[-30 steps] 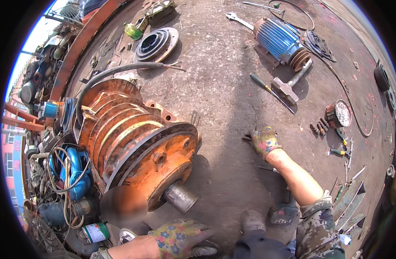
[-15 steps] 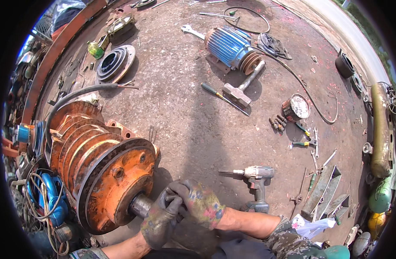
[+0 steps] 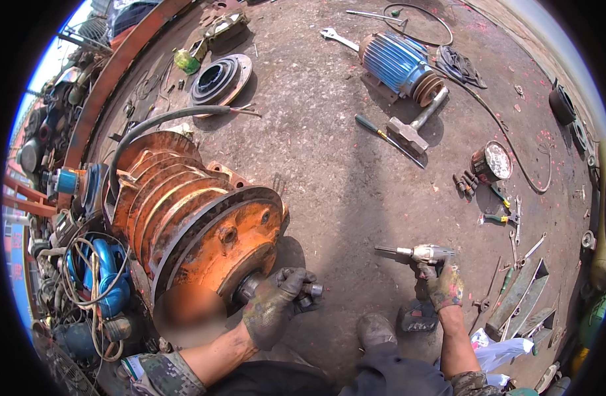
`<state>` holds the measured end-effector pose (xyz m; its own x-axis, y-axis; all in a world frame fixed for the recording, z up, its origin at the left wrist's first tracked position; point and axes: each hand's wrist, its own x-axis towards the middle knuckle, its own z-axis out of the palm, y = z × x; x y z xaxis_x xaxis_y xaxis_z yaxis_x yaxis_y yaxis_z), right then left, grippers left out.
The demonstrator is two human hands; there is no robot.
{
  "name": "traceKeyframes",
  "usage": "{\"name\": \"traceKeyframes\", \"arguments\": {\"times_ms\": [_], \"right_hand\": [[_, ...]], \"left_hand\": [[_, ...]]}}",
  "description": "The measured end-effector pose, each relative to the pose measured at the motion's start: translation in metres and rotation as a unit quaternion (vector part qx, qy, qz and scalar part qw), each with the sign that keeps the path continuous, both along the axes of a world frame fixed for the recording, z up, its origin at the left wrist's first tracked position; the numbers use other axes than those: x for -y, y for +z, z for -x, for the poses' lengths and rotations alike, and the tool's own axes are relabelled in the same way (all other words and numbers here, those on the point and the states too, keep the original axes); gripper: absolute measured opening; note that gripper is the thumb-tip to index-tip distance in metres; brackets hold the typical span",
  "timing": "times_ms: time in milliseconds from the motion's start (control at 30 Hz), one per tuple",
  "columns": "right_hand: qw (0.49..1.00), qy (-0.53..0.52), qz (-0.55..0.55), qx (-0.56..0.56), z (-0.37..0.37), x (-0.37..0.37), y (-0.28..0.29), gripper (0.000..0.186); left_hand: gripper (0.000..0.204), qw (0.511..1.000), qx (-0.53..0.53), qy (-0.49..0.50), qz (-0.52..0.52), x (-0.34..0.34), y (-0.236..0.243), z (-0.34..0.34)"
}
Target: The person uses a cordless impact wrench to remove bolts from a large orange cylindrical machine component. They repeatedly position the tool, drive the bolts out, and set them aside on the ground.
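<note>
An orange flanged, ribbed machine (image 3: 225, 235) lies left of the gloved left hand (image 3: 275, 309), which curls around short dark metal pieces (image 3: 314, 290) jutting out to its right. Farther right, the gloved right hand (image 3: 446, 285) grips a cordless impact wrench (image 3: 429, 253), its nose pointing left from that hand.

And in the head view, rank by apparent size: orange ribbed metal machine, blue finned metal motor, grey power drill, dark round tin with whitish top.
1. Orange ribbed machine
2. Blue finned motor and grey drill: unsure; the drill looks nearer, partly covered by the right hand.
3. Dark round tin
</note>
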<state>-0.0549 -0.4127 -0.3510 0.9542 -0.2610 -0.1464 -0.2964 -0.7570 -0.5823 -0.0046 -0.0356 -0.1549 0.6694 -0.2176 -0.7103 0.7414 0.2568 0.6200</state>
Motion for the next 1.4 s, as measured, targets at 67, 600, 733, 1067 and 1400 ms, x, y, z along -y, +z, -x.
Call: {"name": "traceKeyframes", "arguments": {"times_ms": [67,600,733,1067,1400], "right_hand": [[0.993,-0.065,-0.080,-0.063,0.010,0.001,-0.004,0.046],[0.772,-0.169,-0.567,-0.233,0.004,0.001,0.033,0.043],[0.789,-0.104,-0.577,-0.184,0.002,-0.018,0.071,0.048],[0.680,0.077,-0.708,-0.173,-0.002,-0.060,0.085,0.057],[0.719,0.126,-0.665,-0.154,0.006,-0.063,0.086,0.055]], "left_hand": [[0.045,1.000,0.012,0.007,-0.024,0.001,0.000,0.003],[0.043,0.989,-0.060,0.059,-0.124,0.016,0.019,-0.004],[0.045,0.987,-0.068,0.089,-0.118,0.014,0.014,-0.004],[0.046,0.985,-0.055,0.143,-0.078,0.016,0.014,-0.013],[0.044,0.986,-0.047,0.157,-0.033,0.002,0.011,-0.012]]}}
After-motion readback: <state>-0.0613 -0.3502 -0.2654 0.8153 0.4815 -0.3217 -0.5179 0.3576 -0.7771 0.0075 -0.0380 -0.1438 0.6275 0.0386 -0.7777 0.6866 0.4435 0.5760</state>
